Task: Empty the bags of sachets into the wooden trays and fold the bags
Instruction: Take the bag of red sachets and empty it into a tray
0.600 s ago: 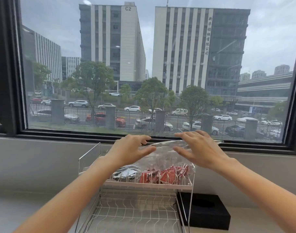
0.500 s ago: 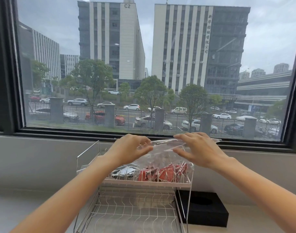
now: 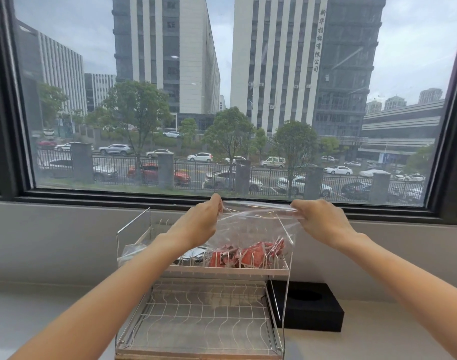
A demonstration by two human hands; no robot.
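Fingers (image 3: pixel 217 207) of your left hand (image 3: pixel 198 224) and right hand (image 3: pixel 322 222) pinch the clear bag's (image 3: pixel 253 227) top corners. Its red sachets (image 3: pixel 248 254) rest on the wire rack's (image 3: pixel 201 307) upper shelf.

Your left forearm (image 3: pixel 133 271) hides the rack's (image 3: pixel 201 271) upper-left contents; the silvery packets (image 3: pixel 193 254) beside it are too blurred to identify.

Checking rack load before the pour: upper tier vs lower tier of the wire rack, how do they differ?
The upper tier holds the clear bag of red sachets plus silvery packets at its left; the lower tier shows only bare wire. The upper tier looks narrower front to back, the lower tier deeper and nearer the camera. Both hands, left hand and right hand, grip the bag's top over the upper tier, none at the lower. Both share white wire grids in one frame.
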